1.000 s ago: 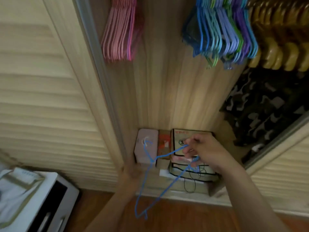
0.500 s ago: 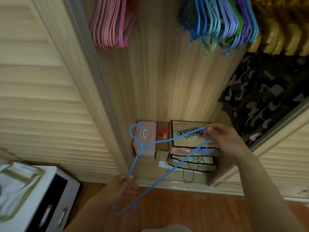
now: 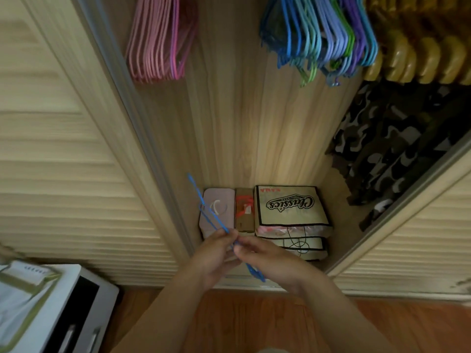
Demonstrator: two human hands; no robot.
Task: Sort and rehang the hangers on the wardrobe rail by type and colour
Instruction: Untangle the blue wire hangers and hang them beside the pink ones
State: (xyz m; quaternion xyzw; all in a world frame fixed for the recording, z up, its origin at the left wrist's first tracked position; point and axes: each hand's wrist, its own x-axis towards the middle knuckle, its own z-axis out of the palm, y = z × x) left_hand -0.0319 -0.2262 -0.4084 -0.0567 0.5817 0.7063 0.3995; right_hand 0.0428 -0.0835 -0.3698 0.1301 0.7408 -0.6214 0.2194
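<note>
An open wardrobe with a pale wood-grain back panel (image 3: 229,118) fills the view, flanked by cream louvred doors (image 3: 51,149), above a reddish wooden floor (image 3: 254,322). Both hands meet low at the wardrobe's threshold. The left hand (image 3: 216,256) pinches a blue wire hanger (image 3: 211,212) between thumb and fingertips; the right hand (image 3: 265,258), touching it from the other side, has its fingers curled round the same wire. The hanger is seen nearly edge-on, running up and away from the hands to the left, with a short end poking out below them.

Just beyond the hands, on the wardrobe floor, sit a pinkish box (image 3: 219,212), a brown cardboard box (image 3: 244,212) and a stack of printed bags (image 3: 290,207) reading "Classics". High above the left hand hang pink hangers (image 3: 158,42); above the right hang mixed blue, green and purple hangers (image 3: 321,36), then yellow-brown padded ones (image 3: 420,54), with dark patterned clothing (image 3: 395,149) below.

The rail itself is cut off at the top edge. The hanger's hook is blurred and hard to trace. A white cabinet (image 3: 71,314) below the left hand is cropped by the frame.
</note>
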